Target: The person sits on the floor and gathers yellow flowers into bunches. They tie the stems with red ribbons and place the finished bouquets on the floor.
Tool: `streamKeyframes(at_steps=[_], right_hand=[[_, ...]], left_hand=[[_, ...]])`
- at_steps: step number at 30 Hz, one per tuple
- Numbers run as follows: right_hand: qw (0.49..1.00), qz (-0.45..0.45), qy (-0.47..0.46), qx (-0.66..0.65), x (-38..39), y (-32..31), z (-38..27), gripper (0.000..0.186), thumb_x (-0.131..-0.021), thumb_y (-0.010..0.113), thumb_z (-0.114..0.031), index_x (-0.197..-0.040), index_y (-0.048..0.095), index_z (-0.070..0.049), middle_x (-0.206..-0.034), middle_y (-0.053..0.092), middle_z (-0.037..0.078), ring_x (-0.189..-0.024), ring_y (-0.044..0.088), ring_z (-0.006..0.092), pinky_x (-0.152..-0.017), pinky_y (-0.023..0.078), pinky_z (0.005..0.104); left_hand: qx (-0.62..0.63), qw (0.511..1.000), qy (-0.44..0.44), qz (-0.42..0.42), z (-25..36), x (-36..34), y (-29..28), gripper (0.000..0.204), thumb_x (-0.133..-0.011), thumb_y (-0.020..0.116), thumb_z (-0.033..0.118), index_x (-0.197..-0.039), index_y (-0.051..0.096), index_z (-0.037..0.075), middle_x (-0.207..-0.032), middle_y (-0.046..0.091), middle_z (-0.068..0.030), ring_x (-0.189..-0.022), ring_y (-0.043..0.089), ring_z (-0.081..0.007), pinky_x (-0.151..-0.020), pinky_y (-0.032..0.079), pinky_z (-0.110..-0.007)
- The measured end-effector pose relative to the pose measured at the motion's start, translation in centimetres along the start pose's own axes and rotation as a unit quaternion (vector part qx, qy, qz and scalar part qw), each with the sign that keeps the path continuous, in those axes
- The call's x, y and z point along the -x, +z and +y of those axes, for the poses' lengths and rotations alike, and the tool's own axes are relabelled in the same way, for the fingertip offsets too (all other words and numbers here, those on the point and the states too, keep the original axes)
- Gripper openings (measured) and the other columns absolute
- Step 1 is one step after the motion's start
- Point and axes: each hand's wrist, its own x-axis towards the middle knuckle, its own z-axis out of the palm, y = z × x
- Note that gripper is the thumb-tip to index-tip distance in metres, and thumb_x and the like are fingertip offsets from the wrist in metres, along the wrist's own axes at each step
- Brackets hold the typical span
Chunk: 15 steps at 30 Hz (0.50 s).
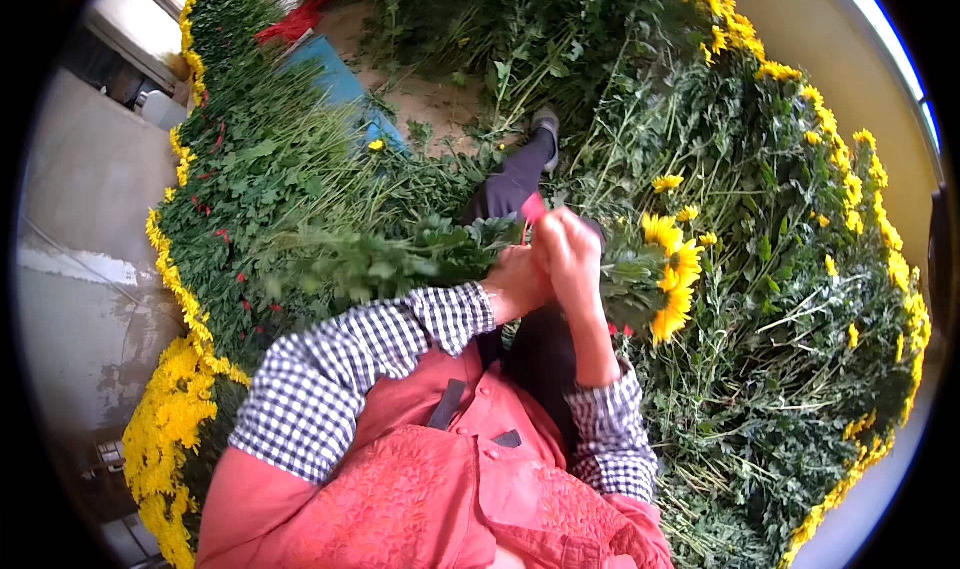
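A small bunch of yellow daisy-like flowers [675, 274] lies across my lap, its heads to the right and its leafy stems [380, 261] blurred to the left. My left hand [515, 281] is closed round the stems near the middle. Pressed right against it, my right hand [570, 254] makes a fist, with a bright red strip [533, 207] sticking out at its top. The hands overlap, so the strip's course round the stems is mostly hidden.
Long heaps of cut flowers surround me: green stems on the left [270, 159] and right [740, 299], yellow heads [170, 409] along the outer edges. Ahead lie a blue board [340, 84], red material [300, 14] and bare floor [430, 104]. My shoe [546, 134] rests among stems.
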Motion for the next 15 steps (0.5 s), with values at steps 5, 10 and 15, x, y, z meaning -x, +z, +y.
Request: streamKeyframes(at_steps=[5,10,15], right_hand=[[0.917,0.097,0.119,-0.369,-2.2,-1.5,4.1,0.024,-0.100,0.052,-0.028,-0.087,0.055,-0.008,-0.061,0.046,-0.004,-0.046,0.035,0.0052,-0.043,0.030,0.0193],[0.975,0.046,0.144,-0.166,-3.3,-2.1,2.9,0.045,-0.101,0.041,-0.042,-0.093,0.064,-0.004,-0.077,0.067,0.009,-0.060,0.058,0.0164,-0.055,0.047,0.0303],[0.857,-0.223,0.147,0.440,-4.9,-2.4,4.3,0.040,-0.086,0.060,-0.042,-0.094,0.069,-0.004,-0.088,0.069,0.017,-0.079,0.066,0.0338,-0.075,0.051,0.0413]], left_hand=[[0.103,0.993,-0.030,-0.054,0.3,-0.1,-3.6,0.034,-0.073,0.070,0.025,-0.090,0.061,-0.003,-0.076,0.064,-0.0204,-0.075,0.065,-0.0378,-0.068,0.051,-0.047],[0.073,0.997,0.003,-0.019,0.7,0.4,-3.5,0.022,-0.089,0.058,0.020,-0.098,0.064,0.000,-0.075,0.063,-0.0216,-0.073,0.063,-0.0390,-0.064,0.049,-0.045],[0.102,0.994,-0.009,0.029,1.9,0.8,-2.4,0.016,-0.086,0.057,0.016,-0.083,0.065,0.002,-0.074,0.063,-0.0209,-0.071,0.063,-0.0385,-0.062,0.049,-0.046]])
